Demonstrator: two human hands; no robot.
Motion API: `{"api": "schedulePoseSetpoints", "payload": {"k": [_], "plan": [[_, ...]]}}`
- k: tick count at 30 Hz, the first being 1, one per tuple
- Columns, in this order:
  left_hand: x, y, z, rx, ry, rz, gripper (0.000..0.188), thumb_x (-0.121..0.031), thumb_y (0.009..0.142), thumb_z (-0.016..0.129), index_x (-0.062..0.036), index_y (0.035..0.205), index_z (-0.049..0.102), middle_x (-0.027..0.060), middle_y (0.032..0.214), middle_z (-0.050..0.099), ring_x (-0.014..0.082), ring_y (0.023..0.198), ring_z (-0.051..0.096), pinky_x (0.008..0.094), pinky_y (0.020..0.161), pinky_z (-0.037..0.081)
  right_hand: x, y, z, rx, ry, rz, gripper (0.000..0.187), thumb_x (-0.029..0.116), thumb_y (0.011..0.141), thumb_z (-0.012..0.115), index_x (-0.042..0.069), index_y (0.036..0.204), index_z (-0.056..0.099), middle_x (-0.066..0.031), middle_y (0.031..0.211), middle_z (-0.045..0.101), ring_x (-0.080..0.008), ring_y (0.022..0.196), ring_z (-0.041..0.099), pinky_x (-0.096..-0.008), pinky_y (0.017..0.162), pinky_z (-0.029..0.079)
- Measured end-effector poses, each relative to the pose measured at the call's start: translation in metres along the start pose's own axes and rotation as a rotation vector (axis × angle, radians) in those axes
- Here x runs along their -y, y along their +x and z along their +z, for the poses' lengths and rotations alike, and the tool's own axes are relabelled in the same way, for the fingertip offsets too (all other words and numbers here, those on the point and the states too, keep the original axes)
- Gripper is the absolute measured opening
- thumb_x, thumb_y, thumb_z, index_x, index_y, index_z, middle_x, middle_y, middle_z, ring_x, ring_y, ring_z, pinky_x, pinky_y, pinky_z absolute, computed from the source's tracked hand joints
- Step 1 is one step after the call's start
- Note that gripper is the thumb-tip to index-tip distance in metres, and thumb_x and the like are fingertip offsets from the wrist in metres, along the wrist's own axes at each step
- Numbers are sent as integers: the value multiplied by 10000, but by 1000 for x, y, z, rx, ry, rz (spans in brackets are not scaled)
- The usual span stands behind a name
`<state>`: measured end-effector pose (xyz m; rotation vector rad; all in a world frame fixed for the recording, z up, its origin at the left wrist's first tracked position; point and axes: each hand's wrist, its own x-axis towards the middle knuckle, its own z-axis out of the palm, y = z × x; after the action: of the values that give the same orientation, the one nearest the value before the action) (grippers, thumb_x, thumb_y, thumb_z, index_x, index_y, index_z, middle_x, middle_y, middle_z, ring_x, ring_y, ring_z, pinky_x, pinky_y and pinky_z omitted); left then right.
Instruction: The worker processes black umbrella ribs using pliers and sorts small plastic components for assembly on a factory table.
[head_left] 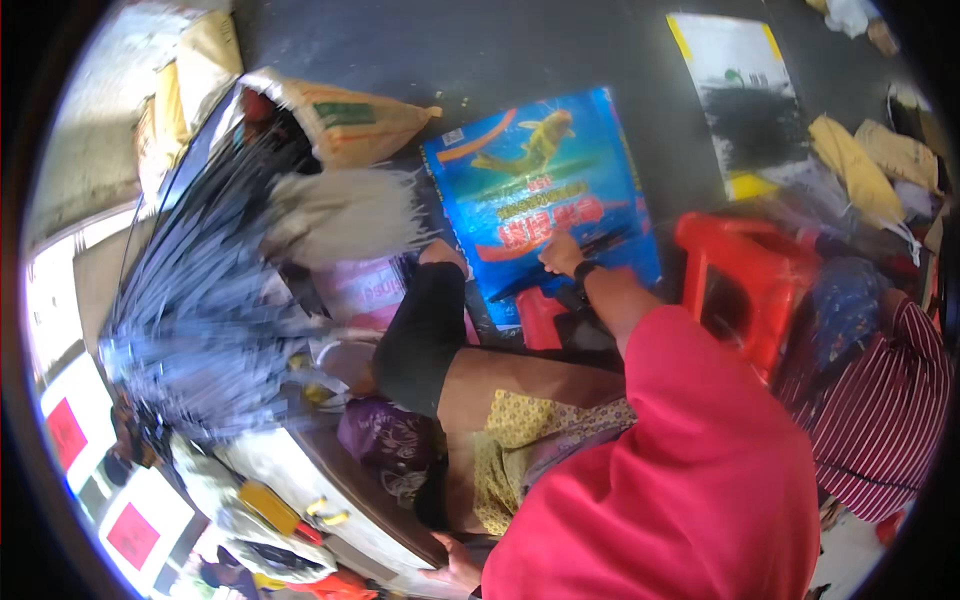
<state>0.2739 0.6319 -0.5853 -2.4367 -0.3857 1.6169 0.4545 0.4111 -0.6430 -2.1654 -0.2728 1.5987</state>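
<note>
My right hand (562, 255), with a dark band at the wrist, is closed over thin black strips (604, 243). These lie across a glossy blue bag (625, 180) printed with a golden fish. At the lower edge my left hand (460, 567) rests on the rim of a pale bench (330, 500), thumb and fingers apart, with nothing seen in it. A bare foot (443, 256) below a black trouser leg touches the bag's left side. Beside the bag's near edge is a small red piece (541, 318), partly hidden by my arm.
A large bundle of grey-black strips (210, 290) and a pale fibre bundle (345, 215) lie left. Behind them is a tan sack (365, 120). At right stand a red plastic stool (750, 270) and a person in a striped top (880, 410). A white bag (725, 60) lies far right.
</note>
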Motion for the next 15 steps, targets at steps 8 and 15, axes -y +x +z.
{"api": "schedulePoseSetpoints", "payload": {"k": [8, 15], "plan": [[-12, 85, 75, -67, -623, -70, 526, -559, 896, 502, -179, 1248, 591, 112, 1188, 654, 243, 1131, 598, 379, 938, 470, -10, 50, 79, -139, 428, 141, 142, 100, 749, 672, -21, 676, 651, -118, 560, 634, -190, 464, 626, -331, 432, 475], [19, 78, 34, 148, -440, 77, 390, -435, 936, 465, -173, 1026, 739, 69, 1013, 724, 283, 993, 669, 415, 861, 512, -48, 124, 154, -191, 71, -56, 192, 177, 738, 679, -11, 699, 666, -167, 611, 633, -297, 570, 643, -421, 555, 509]]}}
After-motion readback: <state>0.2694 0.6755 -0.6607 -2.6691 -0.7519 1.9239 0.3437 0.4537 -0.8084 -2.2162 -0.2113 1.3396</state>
